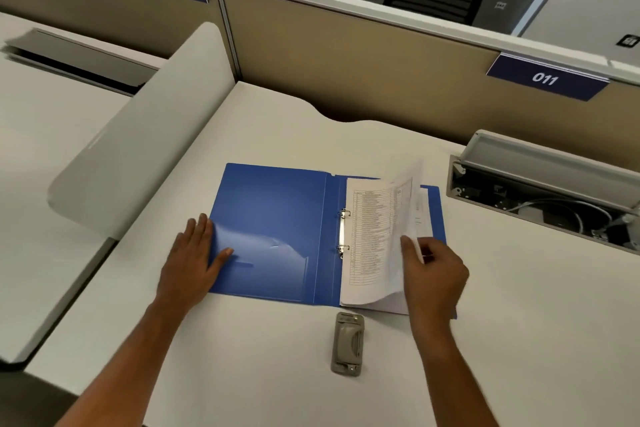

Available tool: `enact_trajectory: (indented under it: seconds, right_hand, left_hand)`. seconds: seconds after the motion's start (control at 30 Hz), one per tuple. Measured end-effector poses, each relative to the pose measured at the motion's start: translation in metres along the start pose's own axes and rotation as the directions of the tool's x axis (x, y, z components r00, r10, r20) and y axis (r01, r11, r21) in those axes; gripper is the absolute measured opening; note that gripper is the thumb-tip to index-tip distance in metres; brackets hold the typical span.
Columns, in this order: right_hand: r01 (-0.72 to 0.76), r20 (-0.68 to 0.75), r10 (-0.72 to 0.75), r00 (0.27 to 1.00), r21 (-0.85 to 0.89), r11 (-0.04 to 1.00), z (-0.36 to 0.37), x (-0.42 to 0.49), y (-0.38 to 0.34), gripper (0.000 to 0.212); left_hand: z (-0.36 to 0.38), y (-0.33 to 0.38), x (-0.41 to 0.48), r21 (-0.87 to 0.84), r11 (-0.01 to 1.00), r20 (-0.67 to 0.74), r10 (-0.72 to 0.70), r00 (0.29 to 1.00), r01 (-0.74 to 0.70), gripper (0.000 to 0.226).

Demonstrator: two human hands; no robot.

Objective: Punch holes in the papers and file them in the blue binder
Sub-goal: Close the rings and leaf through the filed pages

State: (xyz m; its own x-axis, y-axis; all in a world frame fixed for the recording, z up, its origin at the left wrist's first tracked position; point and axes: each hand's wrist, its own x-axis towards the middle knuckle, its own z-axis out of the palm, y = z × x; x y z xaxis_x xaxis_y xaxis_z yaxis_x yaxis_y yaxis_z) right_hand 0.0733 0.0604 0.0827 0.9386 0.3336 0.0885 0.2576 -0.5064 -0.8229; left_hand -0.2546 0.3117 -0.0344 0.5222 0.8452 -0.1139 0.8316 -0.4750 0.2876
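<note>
The blue binder (270,218) lies open flat on the white desk (519,288). Its two metal rings (343,232) sit along the spine. A stack of printed papers (372,239) rests on the binder's right half, against the rings. My right hand (433,274) pinches the right edge of the upper sheets and lifts them, so they curl up blurred. My left hand (197,253) lies flat with straight fingers on the left edge of the open cover. A grey hole punch (347,343) stands on the desk just in front of the binder, between my arms.
A beige partition (346,66) with labels 010 and 011 runs behind the desk. An open cable tray (543,194) with wires sits at the right. A rounded white divider panel (145,135) rises on the left, with a neighbouring desk beyond it.
</note>
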Motion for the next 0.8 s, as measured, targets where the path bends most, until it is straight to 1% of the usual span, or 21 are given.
enact_trajectory:
  seconds: [0.03,0.1,0.17,0.23,0.3,0.4,0.5,0.63,0.7,0.8]
  right_hand:
    - [0.044,0.014,-0.044,0.999,0.005,0.999,0.007,-0.008,-0.013,0.012]
    - [0.087,0.056,-0.089,0.994,0.046,0.995,0.022,-0.022,-0.036,0.009]
    - [0.078,0.095,-0.087,0.992,0.099,0.992,0.039,-0.034,-0.05,0.008]
    - [0.035,0.144,-0.06,0.988,0.165,0.986,0.059,-0.044,-0.058,0.011]
    - [0.002,0.212,-0.044,0.976,0.195,0.981,0.08,-0.055,-0.064,0.014]
    - [-0.014,0.333,-0.042,0.942,0.165,0.986,0.11,-0.07,-0.067,0.018]
    - [-0.03,0.436,-0.01,0.9,0.085,0.996,0.136,-0.082,-0.065,0.022]
    - [-0.053,0.529,0.044,0.847,0.001,0.999,0.161,-0.09,-0.057,0.024]
    - [-0.072,0.58,0.065,0.812,-0.012,0.997,0.17,-0.093,-0.053,0.022]
    - [-0.052,0.639,0.068,0.766,-0.044,0.998,0.178,-0.097,-0.048,0.021]
  left_hand:
    - [0.002,-0.003,-0.001,0.009,1.0,0.007,0.013,1.0,-0.013,0.097]
    - [0.004,-0.004,-0.001,-0.001,1.0,0.018,0.013,1.0,-0.013,0.094]
    - [0.004,-0.004,0.0,-0.027,1.0,0.025,0.002,1.0,-0.001,0.092]
    - [0.003,-0.003,0.001,-0.052,0.999,0.034,-0.01,0.999,0.011,0.091]
    - [0.003,-0.003,0.002,-0.079,0.997,0.038,-0.021,0.999,0.024,0.091]
    - [0.0,-0.003,0.005,-0.131,0.99,0.027,-0.048,0.998,0.051,0.094]
    - [-0.004,-0.002,0.007,-0.161,0.985,0.018,-0.066,0.998,0.068,0.094]
    - [-0.008,0.002,0.008,-0.169,0.981,0.012,-0.089,0.996,0.09,0.08]
    - [-0.009,0.006,0.009,-0.173,0.978,0.012,-0.114,0.993,0.115,0.079]
    - [-0.015,0.018,0.013,-0.192,0.963,0.018,-0.188,0.982,0.188,0.083]
